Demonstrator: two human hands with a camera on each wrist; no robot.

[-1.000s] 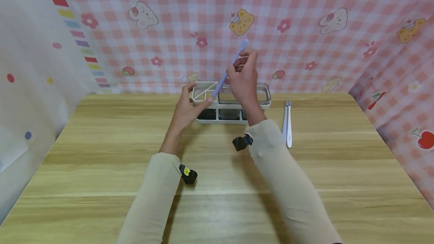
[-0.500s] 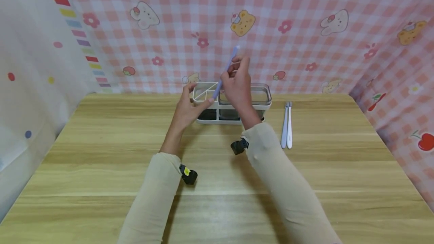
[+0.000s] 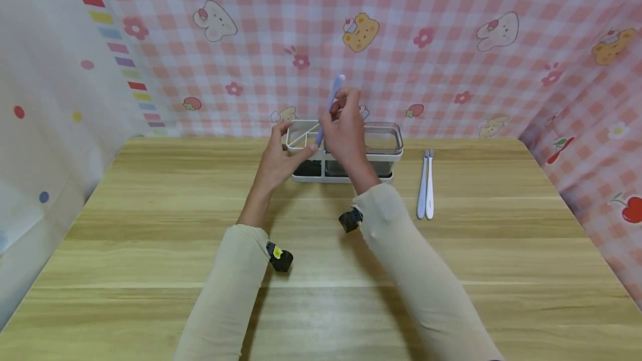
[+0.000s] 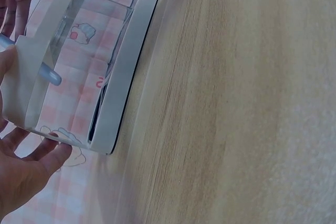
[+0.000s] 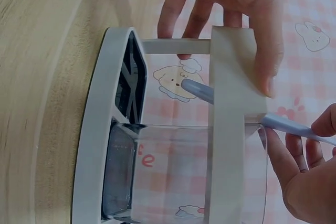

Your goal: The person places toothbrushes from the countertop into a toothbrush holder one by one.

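A white two-tier toothbrush holder (image 3: pixel 383 157) with a clear bin stands at the back of the table. My left hand (image 3: pixel 277 166) grips its left end, thumb along the front of the upper frame and fingers round the side. My right hand (image 3: pixel 347 132) pinches a lilac toothbrush (image 3: pixel 335 91), tilted, head end up. In the right wrist view the toothbrush handle (image 5: pixel 197 88) passes through the upper frame, its rounded end above the lower tray. The left wrist view shows this handle end (image 4: pixel 50 73) too, between the tiers.
Two more toothbrushes (image 3: pixel 426 188), one bluish and one white, lie side by side right of the holder. A pink checked cloth (image 3: pixel 421 66) hangs right behind the table's back edge. The wooden tabletop (image 3: pixel 321 305) stretches in front.
My right hand has moved left and slightly down with the toothbrush, whose top end is lower and further left. The left hand keeps its hold on the toothbrush holder.
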